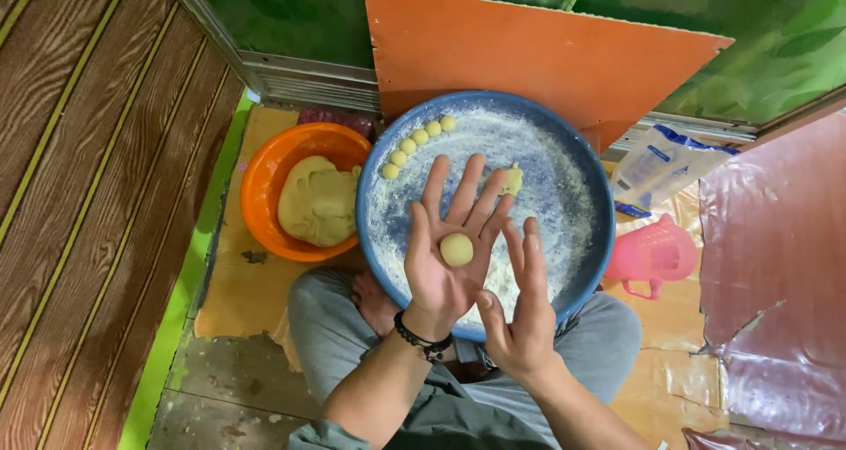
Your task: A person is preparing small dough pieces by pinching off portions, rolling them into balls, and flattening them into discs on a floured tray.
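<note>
left hand [449, 247]: palm up, fingers spread flat, not gripping; dough ball [456, 249] sits loose in the palm, above the near part of the tray.
right hand [522, 313]: edge-on just beside the left, fingers straight and together, holding nothing, off the ball.
tray: blue round floured tray [589, 178] on the lap; row of small dough balls [418, 147] at far-left rim, one stray piece [513, 179] near centre.
bowl: orange bowl [264, 172] touching tray's left edge, dough lump [319, 200] inside.
risk 1: nothing grips the ball; a palm tilt likely rolls it into the flour or off the near rim.
risk 2: tray rests on knees; a leg shift could slide the row.
risk 3: uneven palm pressure would flatten it.
</note>
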